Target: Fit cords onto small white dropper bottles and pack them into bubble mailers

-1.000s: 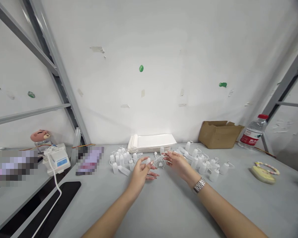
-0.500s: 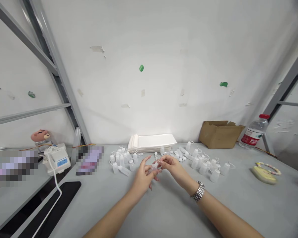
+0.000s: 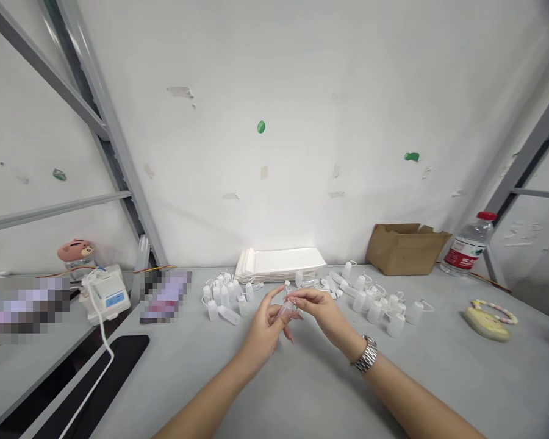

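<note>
A small translucent squeeze bottle [image 3: 285, 311] is held above the front of the table, partly hidden by fingers. My left hand [image 3: 261, 332] is closed around its body, index finger stretched up along it. At the bottle's upper end, the thumb and fingertips of my right hand [image 3: 326, 312] are pinched together; a small white tip [image 3: 287, 284] shows just above them. Several similar bottles with looped caps [image 3: 224, 294] stand to the left of my hands. Another group of such bottles [image 3: 376, 310] is on the right.
Behind my hands lie a stack of white sheets [image 3: 286, 261] and loose white plastic parts [image 3: 336, 286]. A cardboard box [image 3: 405, 250] and a water bottle [image 3: 466, 247] stand at the back right. A yellow item [image 3: 485, 324] with a beaded loop lies right; a blurred-out phone-like item [image 3: 168, 297] lies left.
My left index finger has straightened upward beside the squeeze bottle. My right fingers have shifted slightly at its top, and the white tip now shows above them.
</note>
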`<action>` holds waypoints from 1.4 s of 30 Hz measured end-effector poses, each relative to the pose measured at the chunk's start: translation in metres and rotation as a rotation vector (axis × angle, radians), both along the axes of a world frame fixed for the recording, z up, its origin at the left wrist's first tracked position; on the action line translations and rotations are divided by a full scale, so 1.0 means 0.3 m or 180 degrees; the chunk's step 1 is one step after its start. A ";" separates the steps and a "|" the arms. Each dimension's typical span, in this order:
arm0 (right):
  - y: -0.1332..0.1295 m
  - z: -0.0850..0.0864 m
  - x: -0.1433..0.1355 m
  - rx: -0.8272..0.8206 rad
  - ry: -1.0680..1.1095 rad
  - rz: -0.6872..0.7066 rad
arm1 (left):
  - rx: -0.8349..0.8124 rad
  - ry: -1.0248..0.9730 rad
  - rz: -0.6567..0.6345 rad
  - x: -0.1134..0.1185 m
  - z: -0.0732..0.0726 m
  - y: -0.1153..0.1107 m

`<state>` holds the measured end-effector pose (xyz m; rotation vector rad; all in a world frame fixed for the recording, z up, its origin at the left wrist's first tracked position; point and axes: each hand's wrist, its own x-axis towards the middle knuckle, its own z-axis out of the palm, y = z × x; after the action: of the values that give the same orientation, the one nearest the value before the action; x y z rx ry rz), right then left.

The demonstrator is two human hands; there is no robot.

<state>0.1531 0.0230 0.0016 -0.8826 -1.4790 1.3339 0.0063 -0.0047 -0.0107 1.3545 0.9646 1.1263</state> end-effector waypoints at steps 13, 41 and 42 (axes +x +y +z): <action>-0.003 -0.001 0.000 0.0265 0.0208 0.0376 | 0.0212 -0.0277 -0.0062 0.009 0.005 -0.020; 0.149 -0.084 0.117 0.1066 -0.1904 -0.1155 | 0.0141 -0.0331 0.0906 -0.023 -0.003 0.024; 0.150 -0.102 0.110 0.1367 -0.2098 -0.1008 | 0.0162 -0.0343 0.0932 -0.023 -0.004 0.025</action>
<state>0.1862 0.0680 -0.0289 -1.2635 -1.9193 0.4663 -0.0005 0.0028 -0.0118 1.2041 1.0848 1.4380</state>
